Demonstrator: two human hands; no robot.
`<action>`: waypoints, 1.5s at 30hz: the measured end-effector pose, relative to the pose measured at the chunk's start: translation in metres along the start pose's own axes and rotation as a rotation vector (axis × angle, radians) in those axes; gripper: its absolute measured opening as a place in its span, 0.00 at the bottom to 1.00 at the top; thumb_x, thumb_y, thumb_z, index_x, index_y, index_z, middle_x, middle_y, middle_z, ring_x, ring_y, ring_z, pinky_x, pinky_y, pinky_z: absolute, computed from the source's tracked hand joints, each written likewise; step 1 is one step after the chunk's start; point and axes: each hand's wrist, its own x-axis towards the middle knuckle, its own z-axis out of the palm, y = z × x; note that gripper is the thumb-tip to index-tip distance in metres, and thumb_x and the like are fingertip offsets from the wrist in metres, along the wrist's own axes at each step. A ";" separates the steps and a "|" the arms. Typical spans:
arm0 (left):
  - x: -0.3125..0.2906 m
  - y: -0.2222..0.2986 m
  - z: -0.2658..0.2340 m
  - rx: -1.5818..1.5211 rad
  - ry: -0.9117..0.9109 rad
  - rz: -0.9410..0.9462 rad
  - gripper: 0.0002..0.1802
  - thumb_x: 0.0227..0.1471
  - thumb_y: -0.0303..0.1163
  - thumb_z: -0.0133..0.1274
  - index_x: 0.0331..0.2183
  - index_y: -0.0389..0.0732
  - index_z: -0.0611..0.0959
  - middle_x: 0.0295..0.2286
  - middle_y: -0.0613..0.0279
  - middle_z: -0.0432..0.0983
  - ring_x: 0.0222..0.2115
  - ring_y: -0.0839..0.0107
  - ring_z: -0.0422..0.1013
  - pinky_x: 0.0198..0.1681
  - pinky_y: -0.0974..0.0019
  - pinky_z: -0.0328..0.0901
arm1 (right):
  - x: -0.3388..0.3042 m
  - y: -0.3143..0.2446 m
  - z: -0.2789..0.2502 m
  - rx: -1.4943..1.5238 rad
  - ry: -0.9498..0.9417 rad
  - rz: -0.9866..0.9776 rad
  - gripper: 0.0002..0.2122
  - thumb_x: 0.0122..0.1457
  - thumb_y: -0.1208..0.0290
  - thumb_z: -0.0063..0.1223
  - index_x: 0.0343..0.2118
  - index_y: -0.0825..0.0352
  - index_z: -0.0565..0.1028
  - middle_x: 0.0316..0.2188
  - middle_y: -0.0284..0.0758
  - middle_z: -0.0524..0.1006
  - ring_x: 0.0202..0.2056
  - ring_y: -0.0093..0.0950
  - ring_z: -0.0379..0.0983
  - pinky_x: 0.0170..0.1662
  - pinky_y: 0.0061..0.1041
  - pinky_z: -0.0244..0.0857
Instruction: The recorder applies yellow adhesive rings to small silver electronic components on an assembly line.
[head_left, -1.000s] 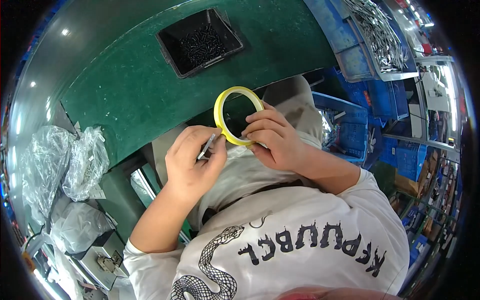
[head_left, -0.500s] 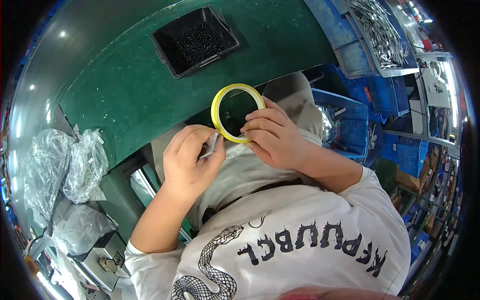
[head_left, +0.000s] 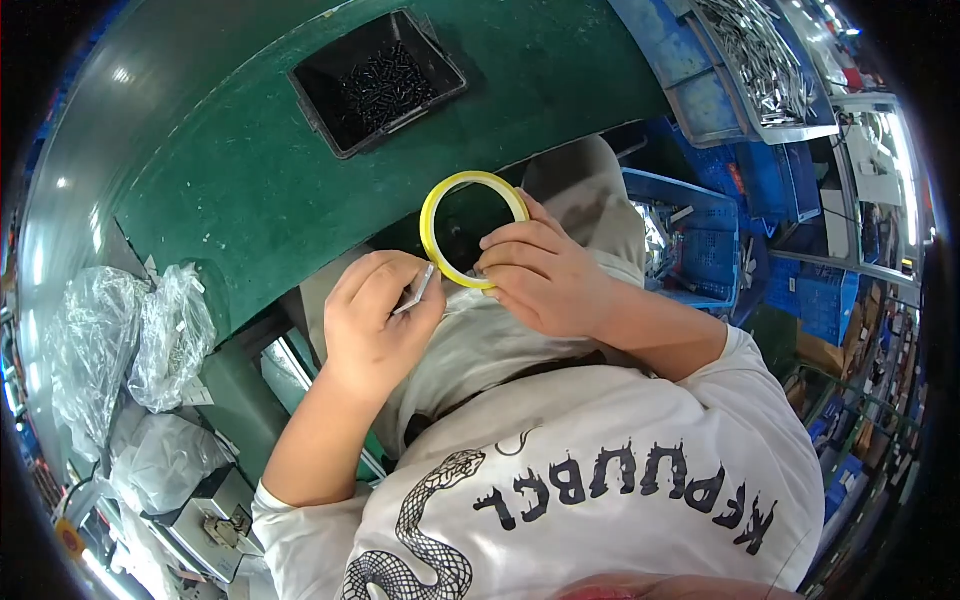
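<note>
A roll of yellow tape [head_left: 430, 221] stands over my lap at the bench's front edge. My right hand [head_left: 548, 272] grips its right side, with fingers over the rim and into the ring. My left hand [head_left: 378, 310] is closed around a thin, flat metal piece [head_left: 417, 288] that sticks out between thumb and fingers. The fingertips of this hand meet the tape roll at its lower left. How much of the metal piece lies inside the palm is hidden.
A black tray [head_left: 330, 115] of small black parts sits on the green bench [head_left: 250, 200]. Clear plastic bags [head_left: 172, 340] lie at the left. To the right stand a blue bin [head_left: 705, 105] with long metal pieces and a blue crate [head_left: 712, 235].
The view has shifted slightly, so the tray appears a little further left. Both hands keep their grips, and the tape roll has barely moved.
</note>
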 end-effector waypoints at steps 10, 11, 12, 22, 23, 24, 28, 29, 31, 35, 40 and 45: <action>-0.004 0.000 0.004 -0.041 -0.015 -0.022 0.11 0.38 0.17 0.62 0.27 0.37 0.78 0.24 0.57 0.76 0.21 0.64 0.72 0.24 0.66 0.67 | -0.002 -0.002 0.003 0.046 0.006 0.062 0.11 0.50 0.75 0.58 0.37 0.65 0.71 0.38 0.34 0.77 0.45 0.34 0.73 0.62 0.57 0.53; -0.005 -0.001 0.004 -0.059 0.002 -0.025 0.11 0.38 0.17 0.62 0.28 0.37 0.78 0.25 0.57 0.77 0.21 0.65 0.72 0.24 0.67 0.67 | -0.001 -0.002 0.004 0.052 0.007 0.063 0.12 0.50 0.75 0.58 0.37 0.65 0.71 0.38 0.34 0.77 0.44 0.33 0.74 0.62 0.57 0.53; -0.006 -0.002 0.004 -0.078 0.018 -0.027 0.12 0.39 0.17 0.62 0.28 0.37 0.78 0.25 0.57 0.77 0.21 0.66 0.72 0.24 0.68 0.67 | -0.001 -0.002 0.004 0.054 0.008 0.064 0.12 0.50 0.75 0.58 0.37 0.65 0.71 0.38 0.34 0.77 0.44 0.33 0.74 0.62 0.57 0.53; -0.003 0.002 -0.001 -0.024 0.027 -0.062 0.13 0.39 0.16 0.62 0.31 0.36 0.77 0.27 0.55 0.78 0.24 0.67 0.75 0.26 0.70 0.68 | 0.002 -0.005 -0.001 0.024 0.014 0.053 0.11 0.49 0.75 0.59 0.36 0.64 0.72 0.37 0.33 0.77 0.43 0.33 0.75 0.62 0.55 0.54; -0.003 0.001 0.000 -0.036 0.034 -0.041 0.13 0.39 0.16 0.62 0.31 0.36 0.78 0.27 0.56 0.78 0.23 0.67 0.74 0.25 0.70 0.68 | 0.002 -0.005 -0.001 0.014 0.005 0.051 0.11 0.49 0.75 0.59 0.36 0.64 0.72 0.38 0.33 0.77 0.43 0.33 0.75 0.62 0.55 0.54; -0.003 0.001 0.000 -0.049 0.042 -0.021 0.14 0.38 0.16 0.62 0.30 0.36 0.78 0.27 0.56 0.78 0.23 0.68 0.73 0.25 0.70 0.68 | 0.002 -0.005 -0.001 0.014 0.005 0.050 0.11 0.49 0.75 0.59 0.36 0.64 0.72 0.38 0.33 0.77 0.43 0.33 0.75 0.62 0.55 0.54; -0.003 0.002 -0.001 -0.022 0.017 -0.036 0.13 0.38 0.16 0.63 0.30 0.37 0.79 0.27 0.57 0.78 0.21 0.69 0.72 0.24 0.70 0.66 | 0.001 -0.004 -0.001 0.008 0.009 0.044 0.11 0.48 0.75 0.59 0.35 0.64 0.73 0.37 0.33 0.77 0.43 0.33 0.75 0.62 0.56 0.53; -0.003 0.002 -0.001 -0.028 0.018 -0.037 0.13 0.38 0.17 0.63 0.30 0.37 0.79 0.27 0.58 0.78 0.21 0.70 0.71 0.23 0.70 0.66 | 0.001 -0.004 -0.001 0.000 0.006 0.038 0.11 0.48 0.75 0.60 0.36 0.64 0.73 0.37 0.33 0.77 0.43 0.33 0.74 0.62 0.56 0.52; -0.003 0.002 -0.001 -0.035 0.019 -0.038 0.13 0.38 0.17 0.63 0.30 0.37 0.79 0.27 0.58 0.78 0.21 0.70 0.71 0.23 0.70 0.65 | 0.001 -0.004 -0.002 -0.004 0.009 0.032 0.12 0.48 0.75 0.60 0.36 0.64 0.73 0.38 0.33 0.77 0.43 0.33 0.74 0.62 0.56 0.52; -0.002 -0.002 -0.001 0.012 0.003 0.028 0.14 0.36 0.18 0.64 0.29 0.38 0.80 0.27 0.59 0.77 0.23 0.66 0.72 0.25 0.67 0.67 | -0.001 -0.003 -0.002 -0.011 0.001 0.017 0.12 0.47 0.75 0.60 0.36 0.64 0.72 0.38 0.33 0.77 0.44 0.33 0.74 0.62 0.57 0.52; -0.001 -0.005 -0.001 0.055 -0.029 0.100 0.15 0.33 0.18 0.65 0.29 0.39 0.80 0.27 0.59 0.77 0.25 0.62 0.73 0.28 0.64 0.69 | -0.004 0.000 -0.002 0.008 -0.014 0.005 0.13 0.47 0.75 0.60 0.36 0.64 0.72 0.38 0.33 0.77 0.44 0.33 0.73 0.63 0.57 0.51; -0.003 -0.006 0.001 0.005 -0.027 0.102 0.15 0.33 0.17 0.64 0.28 0.39 0.78 0.26 0.58 0.77 0.25 0.61 0.73 0.28 0.64 0.69 | -0.003 -0.002 -0.002 0.052 -0.011 0.010 0.12 0.48 0.76 0.60 0.36 0.65 0.73 0.38 0.34 0.77 0.43 0.33 0.74 0.62 0.58 0.51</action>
